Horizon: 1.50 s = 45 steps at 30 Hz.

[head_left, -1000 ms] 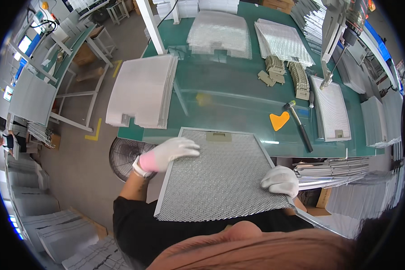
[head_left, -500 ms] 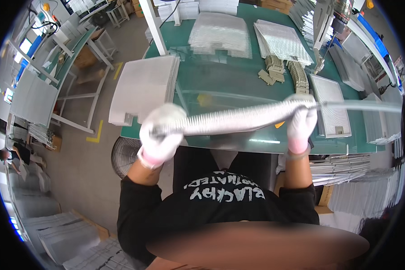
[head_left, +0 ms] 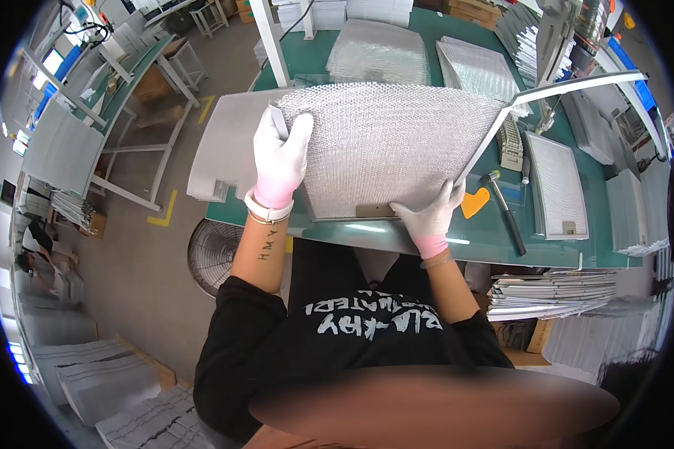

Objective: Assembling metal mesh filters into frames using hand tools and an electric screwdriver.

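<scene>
A silvery mesh filter panel (head_left: 397, 150) is tilted up over the bench's front edge, its broad face in view. Metal frame strip (head_left: 481, 146) runs along its right side, then bends at the top corner and sticks out far to the right. My left hand (head_left: 281, 153), in a white glove, grips the panel's upper left edge beside a short grey strip end. At the lower right, my gloved right hand (head_left: 434, 213) closes on the panel's edge and frame, thumb near a small beige tab (head_left: 377, 211) on the bottom edge.
On the green bench (head_left: 464, 239) lie an orange scraper (head_left: 474, 202), a hammer (head_left: 508, 213), a screwdriver (head_left: 525, 172) and beige plastic pieces (head_left: 511, 146). A framed filter panel (head_left: 558, 187) rests to the right. Mesh stacks (head_left: 378, 52) stand behind; pale sheets (head_left: 221, 150) lie left.
The panel has swung from nearly edge-on to showing its broad face. My left hand has moved up, and my right hand left and down. The loose strip now points up and right.
</scene>
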{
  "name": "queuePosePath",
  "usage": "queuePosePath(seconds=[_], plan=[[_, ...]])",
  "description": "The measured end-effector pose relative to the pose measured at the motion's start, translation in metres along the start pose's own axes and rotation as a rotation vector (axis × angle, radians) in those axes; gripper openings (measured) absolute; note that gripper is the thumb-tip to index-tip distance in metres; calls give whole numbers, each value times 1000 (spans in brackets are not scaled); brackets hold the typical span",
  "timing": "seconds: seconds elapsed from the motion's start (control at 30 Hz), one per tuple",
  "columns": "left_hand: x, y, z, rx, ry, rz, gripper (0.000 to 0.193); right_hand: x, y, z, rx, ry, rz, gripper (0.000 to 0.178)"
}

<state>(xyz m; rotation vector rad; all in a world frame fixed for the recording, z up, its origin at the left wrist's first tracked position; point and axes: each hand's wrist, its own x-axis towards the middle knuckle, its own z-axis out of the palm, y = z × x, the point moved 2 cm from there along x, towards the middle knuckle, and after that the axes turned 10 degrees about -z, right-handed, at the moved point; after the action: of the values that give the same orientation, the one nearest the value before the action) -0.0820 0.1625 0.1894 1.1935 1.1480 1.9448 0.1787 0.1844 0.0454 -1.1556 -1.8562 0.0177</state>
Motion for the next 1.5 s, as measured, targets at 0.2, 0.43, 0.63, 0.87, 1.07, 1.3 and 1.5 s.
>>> queuePosePath(seconds=[0.2, 0.43, 0.63, 0.87, 1.07, 1.3, 1.5], plan=[[-14, 1, -12, -6, 15, -35, 21, 85, 9, -67, 730, 201, 8, 43], [-35, -2, -19, 12, 6, 59, 20, 117, -13, -88, 922, 350, 48, 6], [-40, -4, -22, -58, -53, 130, 22, 113, -18, -90, 957, 507, 15, 63], [-37, -16, -36, -62, -56, 30, 35, 143, -20, -135, 467, 66, -350, 73], [-36, -19, -32, 43, -29, 108, 35, 182, -48, -176, 133, -340, -759, 47], [-30, -29, -30, 17, -9, 57, 35, 203, -64, -191, 234, -660, -859, 65], [-29, -30, -29, -32, -5, 79, 39, 211, -81, -190, 268, -677, -794, 67]])
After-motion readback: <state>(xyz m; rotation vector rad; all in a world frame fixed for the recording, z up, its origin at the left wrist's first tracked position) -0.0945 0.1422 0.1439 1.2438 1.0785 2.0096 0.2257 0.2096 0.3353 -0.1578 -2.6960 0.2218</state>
